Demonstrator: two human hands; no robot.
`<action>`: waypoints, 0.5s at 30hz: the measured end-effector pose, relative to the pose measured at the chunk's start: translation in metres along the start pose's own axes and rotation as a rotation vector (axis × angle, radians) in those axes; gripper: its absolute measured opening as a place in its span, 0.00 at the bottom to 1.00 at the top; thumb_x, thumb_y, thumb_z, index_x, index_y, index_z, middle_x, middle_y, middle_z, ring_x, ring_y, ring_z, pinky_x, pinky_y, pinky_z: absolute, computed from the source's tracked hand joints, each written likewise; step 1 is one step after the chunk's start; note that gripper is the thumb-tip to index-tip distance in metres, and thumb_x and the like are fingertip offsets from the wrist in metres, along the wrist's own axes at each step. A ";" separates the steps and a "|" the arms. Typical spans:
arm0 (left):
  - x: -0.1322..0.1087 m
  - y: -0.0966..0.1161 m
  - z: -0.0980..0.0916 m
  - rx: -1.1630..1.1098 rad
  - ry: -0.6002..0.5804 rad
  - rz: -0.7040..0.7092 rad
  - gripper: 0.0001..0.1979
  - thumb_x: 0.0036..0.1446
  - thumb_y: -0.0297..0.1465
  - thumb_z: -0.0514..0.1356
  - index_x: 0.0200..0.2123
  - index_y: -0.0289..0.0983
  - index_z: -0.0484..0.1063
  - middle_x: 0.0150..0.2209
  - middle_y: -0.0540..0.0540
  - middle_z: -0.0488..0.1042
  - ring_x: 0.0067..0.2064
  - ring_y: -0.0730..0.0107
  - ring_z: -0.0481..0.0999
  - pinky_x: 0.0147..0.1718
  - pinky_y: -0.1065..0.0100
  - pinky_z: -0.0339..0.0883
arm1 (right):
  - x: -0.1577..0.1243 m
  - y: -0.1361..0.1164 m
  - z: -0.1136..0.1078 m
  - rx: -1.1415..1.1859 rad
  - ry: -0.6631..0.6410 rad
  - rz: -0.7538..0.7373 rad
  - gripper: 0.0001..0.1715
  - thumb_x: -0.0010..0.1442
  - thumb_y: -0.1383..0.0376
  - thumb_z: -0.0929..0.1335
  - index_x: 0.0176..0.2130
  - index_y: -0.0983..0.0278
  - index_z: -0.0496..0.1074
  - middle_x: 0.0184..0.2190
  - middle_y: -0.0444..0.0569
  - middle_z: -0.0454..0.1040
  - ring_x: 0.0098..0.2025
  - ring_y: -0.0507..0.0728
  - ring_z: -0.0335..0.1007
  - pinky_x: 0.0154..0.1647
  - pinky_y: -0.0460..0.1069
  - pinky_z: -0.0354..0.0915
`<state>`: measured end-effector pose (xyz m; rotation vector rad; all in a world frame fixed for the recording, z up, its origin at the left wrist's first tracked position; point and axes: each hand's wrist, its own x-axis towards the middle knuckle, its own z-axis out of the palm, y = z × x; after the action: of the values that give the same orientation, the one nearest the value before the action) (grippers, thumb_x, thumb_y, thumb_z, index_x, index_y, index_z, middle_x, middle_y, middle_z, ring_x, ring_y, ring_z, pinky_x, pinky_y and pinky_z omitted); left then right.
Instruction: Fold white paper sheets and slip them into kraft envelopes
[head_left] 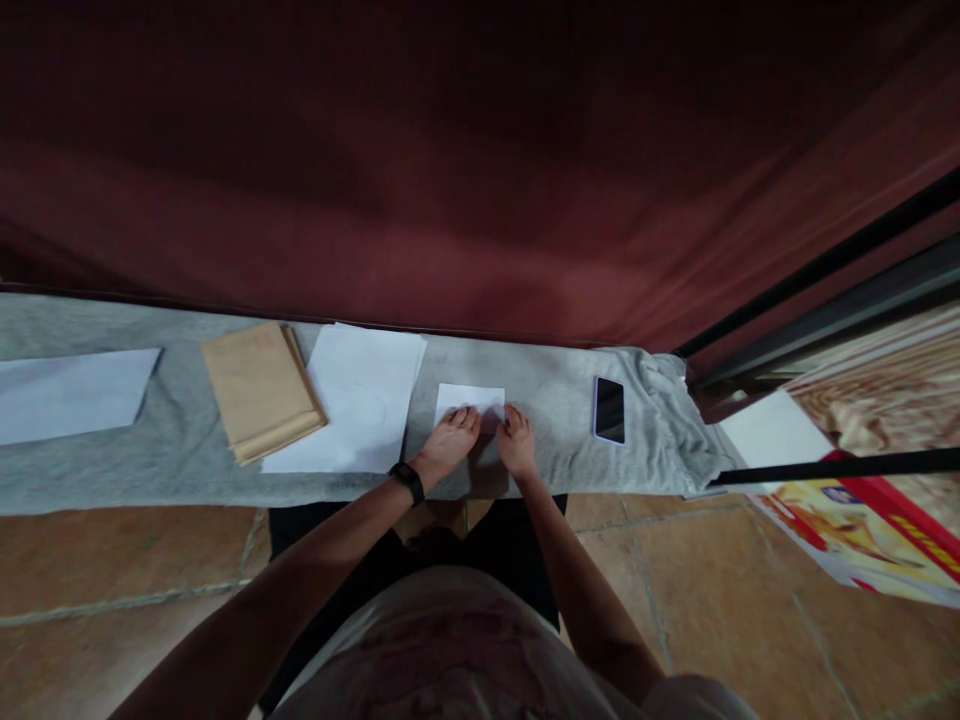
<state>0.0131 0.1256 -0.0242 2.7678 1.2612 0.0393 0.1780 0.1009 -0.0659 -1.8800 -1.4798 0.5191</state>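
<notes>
A small white sheet of paper (471, 395), perhaps folded, lies on the grey cloth in front of me. My left hand (452, 438) rests palm down over its lower part, the fingers laid out on the paper and a dark band around the wrist. At the right edge of that paper is my right hand (517, 443), its fingers bent and the thumb close to them, closed at the edge. The lower edge of the paper is hidden under my hands and their shadow.
Grey cloth (555, 420) covers the narrow bench. Left lie large white sheets (360, 400), a brown paper bundle (262, 385) partly over them, and another white sheet (75, 395). A phone (610, 410) lies right. Behind rises a dark red surface (450, 250); a printed box (870, 530) stands right.
</notes>
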 end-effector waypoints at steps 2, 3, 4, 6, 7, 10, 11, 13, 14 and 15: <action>0.003 0.006 -0.002 -0.009 -0.008 -0.012 0.28 0.60 0.15 0.49 0.62 0.27 0.70 0.63 0.28 0.72 0.65 0.49 0.70 0.61 0.52 0.67 | 0.002 0.001 0.001 0.067 0.001 0.020 0.25 0.64 0.69 0.63 0.58 0.65 0.74 0.60 0.59 0.75 0.63 0.64 0.68 0.67 0.61 0.62; 0.005 0.009 -0.003 -0.014 -0.007 -0.021 0.27 0.59 0.15 0.49 0.60 0.25 0.71 0.62 0.26 0.72 0.64 0.48 0.71 0.59 0.52 0.68 | 0.002 0.001 0.001 0.092 0.006 0.030 0.24 0.64 0.69 0.63 0.58 0.66 0.74 0.59 0.59 0.75 0.63 0.64 0.68 0.67 0.61 0.62; 0.008 0.012 -0.004 -0.020 -0.004 -0.031 0.26 0.59 0.15 0.49 0.59 0.23 0.71 0.61 0.24 0.72 0.63 0.47 0.72 0.57 0.52 0.69 | 0.003 0.001 0.002 0.116 0.011 0.042 0.24 0.64 0.68 0.63 0.57 0.66 0.74 0.59 0.60 0.75 0.62 0.64 0.69 0.68 0.61 0.61; 0.012 0.016 -0.005 -0.042 0.003 -0.058 0.25 0.59 0.14 0.49 0.56 0.23 0.73 0.59 0.23 0.73 0.60 0.46 0.74 0.54 0.53 0.70 | 0.004 0.003 0.002 0.181 0.022 0.076 0.23 0.65 0.66 0.63 0.57 0.66 0.74 0.58 0.61 0.76 0.61 0.64 0.70 0.67 0.62 0.62; 0.014 0.017 -0.007 -0.059 0.007 -0.072 0.24 0.58 0.14 0.49 0.55 0.24 0.74 0.57 0.24 0.75 0.58 0.47 0.75 0.53 0.53 0.70 | 0.004 0.004 0.001 0.219 0.028 0.097 0.23 0.65 0.65 0.62 0.57 0.66 0.74 0.57 0.61 0.77 0.60 0.64 0.71 0.66 0.62 0.63; 0.018 0.015 -0.017 -0.130 0.039 -0.120 0.19 0.60 0.16 0.51 0.48 0.31 0.78 0.49 0.32 0.80 0.52 0.51 0.78 0.52 0.55 0.71 | 0.003 0.009 -0.003 0.342 0.046 0.164 0.26 0.67 0.59 0.61 0.58 0.67 0.73 0.57 0.61 0.77 0.58 0.63 0.73 0.62 0.61 0.67; 0.018 0.012 -0.022 -0.154 0.060 -0.141 0.18 0.61 0.18 0.52 0.46 0.33 0.78 0.47 0.34 0.80 0.51 0.52 0.78 0.53 0.55 0.70 | 0.003 0.011 -0.006 0.383 0.053 0.187 0.27 0.68 0.58 0.61 0.59 0.67 0.72 0.57 0.61 0.77 0.58 0.63 0.74 0.61 0.60 0.68; 0.019 0.007 -0.033 -0.185 0.117 -0.202 0.15 0.65 0.22 0.52 0.45 0.35 0.78 0.46 0.35 0.80 0.51 0.53 0.78 0.54 0.54 0.69 | 0.004 0.013 -0.010 0.462 0.062 0.232 0.28 0.68 0.54 0.61 0.60 0.65 0.72 0.54 0.59 0.79 0.55 0.62 0.75 0.57 0.58 0.71; 0.019 0.004 -0.037 -0.256 0.169 -0.265 0.14 0.66 0.25 0.52 0.44 0.36 0.78 0.44 0.36 0.80 0.49 0.54 0.78 0.53 0.56 0.69 | 0.004 0.013 -0.012 0.500 0.060 0.253 0.29 0.69 0.52 0.61 0.60 0.65 0.72 0.52 0.58 0.79 0.53 0.62 0.76 0.55 0.58 0.72; 0.019 0.001 -0.042 -0.419 0.247 -0.356 0.12 0.67 0.27 0.53 0.42 0.37 0.78 0.41 0.38 0.80 0.47 0.56 0.79 0.50 0.58 0.70 | 0.003 0.012 -0.013 0.537 0.052 0.272 0.30 0.69 0.50 0.61 0.60 0.64 0.72 0.50 0.57 0.80 0.50 0.61 0.77 0.52 0.57 0.73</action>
<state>0.0238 0.1423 0.0169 2.2048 1.5716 0.5613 0.1959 0.0994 -0.0658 -1.6448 -0.9286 0.8879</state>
